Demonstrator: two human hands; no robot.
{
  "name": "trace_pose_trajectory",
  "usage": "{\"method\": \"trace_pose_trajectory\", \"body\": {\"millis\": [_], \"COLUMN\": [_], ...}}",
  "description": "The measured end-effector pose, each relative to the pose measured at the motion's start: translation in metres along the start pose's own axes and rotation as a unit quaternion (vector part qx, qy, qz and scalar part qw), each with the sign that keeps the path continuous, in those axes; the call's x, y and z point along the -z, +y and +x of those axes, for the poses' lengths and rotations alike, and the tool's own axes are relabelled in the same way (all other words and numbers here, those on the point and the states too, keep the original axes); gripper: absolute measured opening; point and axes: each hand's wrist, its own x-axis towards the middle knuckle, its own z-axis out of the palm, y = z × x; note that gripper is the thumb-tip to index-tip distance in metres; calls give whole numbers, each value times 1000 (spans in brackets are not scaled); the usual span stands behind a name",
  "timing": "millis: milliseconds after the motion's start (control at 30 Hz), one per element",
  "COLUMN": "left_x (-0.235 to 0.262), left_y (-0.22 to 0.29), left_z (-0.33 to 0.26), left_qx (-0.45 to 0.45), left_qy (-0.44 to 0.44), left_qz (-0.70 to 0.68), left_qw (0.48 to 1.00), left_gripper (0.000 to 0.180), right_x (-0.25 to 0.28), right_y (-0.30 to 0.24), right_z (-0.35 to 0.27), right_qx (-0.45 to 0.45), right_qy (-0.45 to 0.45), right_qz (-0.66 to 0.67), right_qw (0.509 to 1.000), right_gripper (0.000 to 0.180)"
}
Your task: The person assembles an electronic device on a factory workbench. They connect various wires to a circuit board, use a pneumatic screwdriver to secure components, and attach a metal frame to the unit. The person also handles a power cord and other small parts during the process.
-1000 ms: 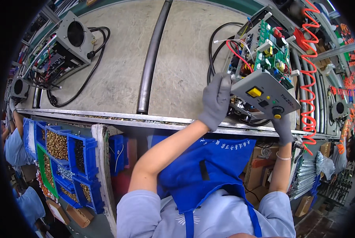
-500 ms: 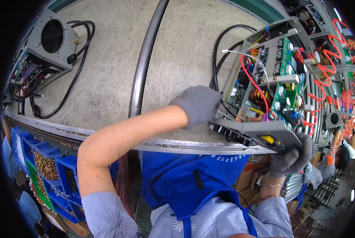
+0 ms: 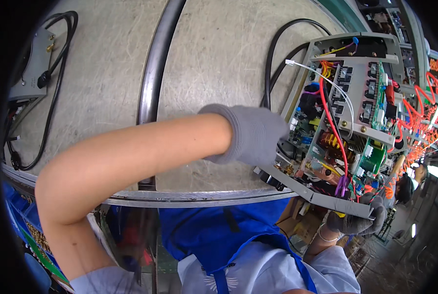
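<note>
An uncovered electronic unit [image 3: 334,105] in a grey metal chassis lies at the right of the bench, with green circuit boards, a copper coil and red, white and purple wires showing. My right hand [image 3: 358,223], in a grey glove, curls round the outer right end of the grey front panel [image 3: 321,197] at the unit's near side. Against the unit's left near corner is my gloved left hand [image 3: 253,133]. Its fingertips are blurred and partly hidden, so whether they grip anything cannot be made out. Black knob-like parts [image 3: 270,180] stick out below the panel's left end.
A black power cable [image 3: 268,63] loops behind the unit. A metal strip [image 3: 155,68] crosses the bench [image 3: 219,59]. Another grey unit [image 3: 35,68] with a black cable stands far left. Blue parts bins [image 3: 23,210] sit below the bench edge; orange coiled hoses [image 3: 424,108] hang at right.
The front panel has tipped so that its top edge now faces me, and my right hand has gone lower with it. My view has shifted, with the other unit now farther left.
</note>
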Motion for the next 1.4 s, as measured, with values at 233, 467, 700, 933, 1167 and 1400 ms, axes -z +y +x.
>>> {"method": "trace_pose_trajectory", "body": {"millis": [233, 467, 700, 933, 1167, 1400], "left_x": [-10, -23, -44, -56, -69, -85], "left_y": [-7, 0, -3, 9, 23, 53], "left_z": [-11, -45, -55, -63, -72, -80], "left_qx": [-15, 43, 101, 112, 172, 95], "left_qy": [-49, -119, -102, -56, 49, 235], "left_qz": [-125, -281, -489, -518, -523, -341], "left_qw": [991, 951, 860, 846, 834, 905], "left_gripper": [34, 36, 33, 31, 31, 35], "right_x": [-17, -20, -29, -28, -20, -93], "right_y": [-2, -16, -10, -11, -71, -91], "right_z": [4, 12, 8, 9, 6, -8], "right_qx": [85, 130, 0, -13, 140, -70], "right_qy": [-16, -58, 52, 57, -21, -421], "right_qz": [-287, -319, -130, -78, -167, 16], "right_qw": [954, 937, 990, 995, 976, 904], "right_gripper": [61, 46, 36, 32, 28, 43]}}
